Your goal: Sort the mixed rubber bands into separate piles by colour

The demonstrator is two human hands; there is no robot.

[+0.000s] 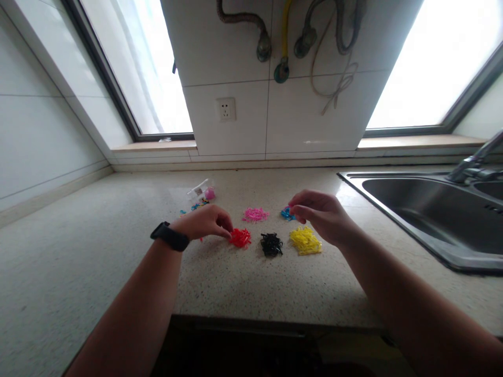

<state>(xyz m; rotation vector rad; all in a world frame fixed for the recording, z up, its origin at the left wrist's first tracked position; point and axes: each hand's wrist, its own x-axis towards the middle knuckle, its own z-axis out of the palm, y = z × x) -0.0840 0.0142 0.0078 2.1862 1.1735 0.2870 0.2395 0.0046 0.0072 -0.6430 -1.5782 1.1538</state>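
Observation:
My left hand point(215, 222), with a dark band on its wrist, is at the left edge of a pile of red strands point(240, 238) that look like small rubber bands. Its thumb and fingers are pinched together; what is in them is too small to make out. Over a small blue pile point(287, 213), my right hand point(320, 213) is also pinched, its fingertips partly hiding the pile. A pink pile point(255, 214) lies between the hands. Nearer to me are a black pile point(271, 244) and a yellow pile point(305, 241).
Behind my left hand, a clear container point(198, 189) lies beside a pink round piece point(209, 193) and a mixed-colour scatter point(200, 204). At right is a steel sink point(408, 209) with a faucet point(475, 162). A tiled wall point(243, 131) backs the speckled counter point(275, 293).

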